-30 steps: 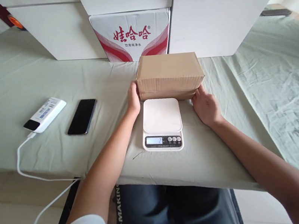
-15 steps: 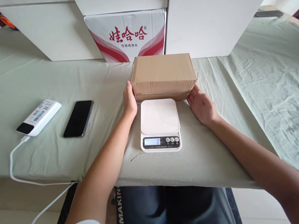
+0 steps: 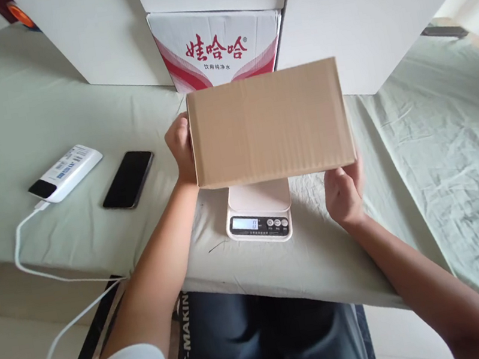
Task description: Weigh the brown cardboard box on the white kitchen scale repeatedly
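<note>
A brown cardboard box (image 3: pixel 270 126) is held up between my two hands, above the back part of a white kitchen scale (image 3: pixel 261 200). My left hand (image 3: pixel 180 147) grips the box's left end, its fingers partly hidden behind the cardboard. At the lower right corner, my right hand (image 3: pixel 345 192) holds the box from beneath and the side. The box covers much of the scale's weighing plate. On the scale's lit display (image 3: pixel 245 224) a 0 can be read.
Left of the scale lie a black smartphone (image 3: pixel 128 180) and a white power bank (image 3: pixel 66 173) with a white cable (image 3: pixel 18 251) trailing off the table edge. White cartons, one with red print (image 3: pixel 218 43), are stacked at the back. A green cloth (image 3: pixel 407 177) covers the table.
Both hands have lifted the box from behind the scale, bringing it up and nearer, so it now overhangs the weighing plate. My right hand has changed from flat against the box to gripping its corner.
</note>
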